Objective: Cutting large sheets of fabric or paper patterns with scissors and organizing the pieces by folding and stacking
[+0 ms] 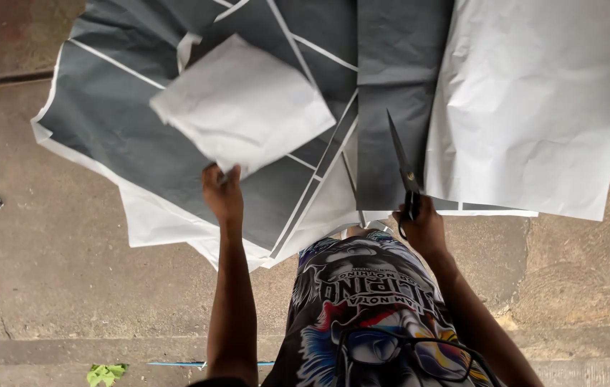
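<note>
**Cut paper piece held apart from the scissors over grey sheets**

A pair of scissors (404,168) is taken as the landmark. It is held in the right hand (421,228), whose fingers are closed about the handles; whether they are threaded through the loops cannot be told. The blades are seen closed or nearly so, the tip directed away from the body and tilted slightly to the left. The long axis thus runs almost straight outward from the person, over a dark grey strip (391,107).

To the left of the scissors, well apart, a loose white paper piece (244,104) is held up by the left hand (222,195). Its lower corner is pinched between thumb and fingers, the remaining fingers being curled in. The piece rises above and beyond that hand, its long axis lying roughly diagonal, from upper left to lower right. The left hand is clearly the nearer to it; the scissor tip is separated from its right edge by a gap.

Beneath both hands, large grey sheets with white lines (126,136) are spread on a concrete floor (54,272). To the right of the scissors a large white sheet (534,107) is laid. A green scrap (106,373) is noted on the floor, far to the lower left of the scissors.
</note>
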